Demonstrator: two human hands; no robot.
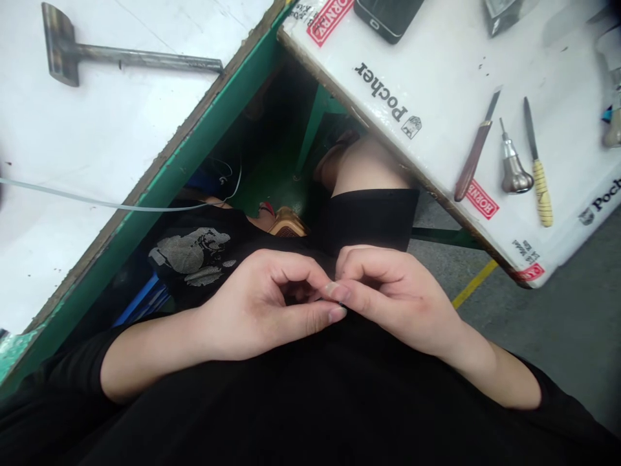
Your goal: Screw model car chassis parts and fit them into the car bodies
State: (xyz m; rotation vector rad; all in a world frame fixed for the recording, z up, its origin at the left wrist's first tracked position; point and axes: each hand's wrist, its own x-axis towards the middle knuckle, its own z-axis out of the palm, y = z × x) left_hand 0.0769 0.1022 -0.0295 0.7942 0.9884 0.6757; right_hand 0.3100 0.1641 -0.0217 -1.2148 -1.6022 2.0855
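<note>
Black cloth (310, 401) spreads beneath my wrists, and right above it, here is the action: my left hand (264, 304) and right hand (407, 294) meet, fingertips touching, out in front of my body. Both sides of the grip are narrowed to a fine pinch, thumbs against curled fingers, and what sits in it seems to be a small dark piece (342, 303), only a sliver peeking out where the tips come together. What it is, I cannot tell; my own fingers cover nearly all of it.

So how far along are we? Mid-handling, I judge: the piece is up in my fingertips, not set down on a surface. Any finished work on it is hidden, so what is done and what is left I cannot call.

Over to the right-hand worktop (436, 71), and three tools lie out of my grip: a brown-handled knife (480, 142), a metal-handled pick (515, 173) and, close beside that, a yellow-handled file (540, 181). A dark phone (391, 16) rests near the far edge. Across on the left-hand worktop (121, 136), a hammer (136, 58) lies flat, well apart from my hands.
</note>
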